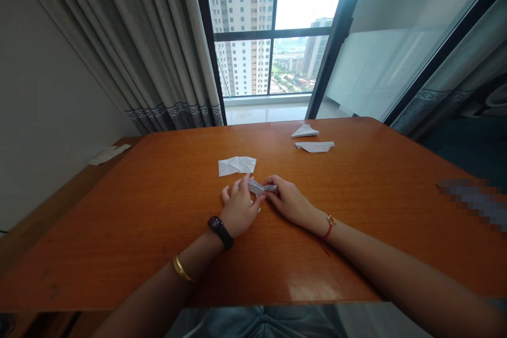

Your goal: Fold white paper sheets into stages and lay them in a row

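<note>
A small piece of folded white paper (256, 187) is held between my two hands above the middle of the wooden table (178, 211). My left hand (238, 208) grips its left end, fingers over the top and thumb toward the near side. On the right end, my right hand (288, 199) pinches the paper between thumb and fingers. Part of the paper is covered by my left fingers, and a bit of white shows below them. Just beyond my left hand lies a creased, flat folded paper strip (236, 166).
Toward the back right lie a folded paper plane (305, 130) and a long folded paper piece (315, 147). White paper (110, 155) rests on a ledge at the left. A blurred-out item (475, 202) is at the right edge. A window (273, 34) and curtain (158, 53) stand behind the table.
</note>
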{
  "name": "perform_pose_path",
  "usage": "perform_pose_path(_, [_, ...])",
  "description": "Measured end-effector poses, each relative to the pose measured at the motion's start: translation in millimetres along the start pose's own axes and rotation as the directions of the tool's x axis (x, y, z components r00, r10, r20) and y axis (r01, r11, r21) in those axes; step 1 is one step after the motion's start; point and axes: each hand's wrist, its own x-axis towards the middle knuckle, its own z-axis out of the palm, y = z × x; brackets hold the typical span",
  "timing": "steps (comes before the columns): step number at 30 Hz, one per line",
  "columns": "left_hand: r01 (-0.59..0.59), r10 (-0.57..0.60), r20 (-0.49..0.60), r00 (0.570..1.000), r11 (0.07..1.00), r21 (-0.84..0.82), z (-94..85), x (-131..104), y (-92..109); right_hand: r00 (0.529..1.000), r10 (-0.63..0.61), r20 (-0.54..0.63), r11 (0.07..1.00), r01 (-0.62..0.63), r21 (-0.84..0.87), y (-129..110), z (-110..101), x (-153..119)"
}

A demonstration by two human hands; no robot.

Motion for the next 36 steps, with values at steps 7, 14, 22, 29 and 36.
perform_pose_path(7, [-0.034, 0.042, 0.115, 0.992, 0.997, -0.066, -1.3, -2, 1, 0.999, 0.036, -0.035, 0.999, -0.035, 0.024, 2, 0, -2])
perform_pose_path(14, [-0.129, 0.142, 0.081, 0.986, 0.980, -0.153, -10.9, -1, 5, 0.999, 0.026, -0.033, 0.986, -0.020, 0.165, -1, -7, -6])
perform_pose_path(22, [0.164, 0.117, 0.341, 0.933, 0.706, -0.689, -15.2, 0, 11, 0.980, 0.108, 0.170, 0.747, -0.193, 0.636, -12, -19, -7])
perform_pose_path(29, [0.152, 0.136, 0.355, 0.925, 0.724, -0.673, -3.8, -7, 6, 0.970, 0.145, 0.195, 0.573, -0.243, 0.782, -23, -12, -9])
perform_pose_path(36, [0.029, 0.108, 0.229, 0.967, 0.852, -0.523, -7.3, -10, 12, 0.969, 0.169, 0.179, 0.512, -0.241, 0.824, -19, 1, -11])
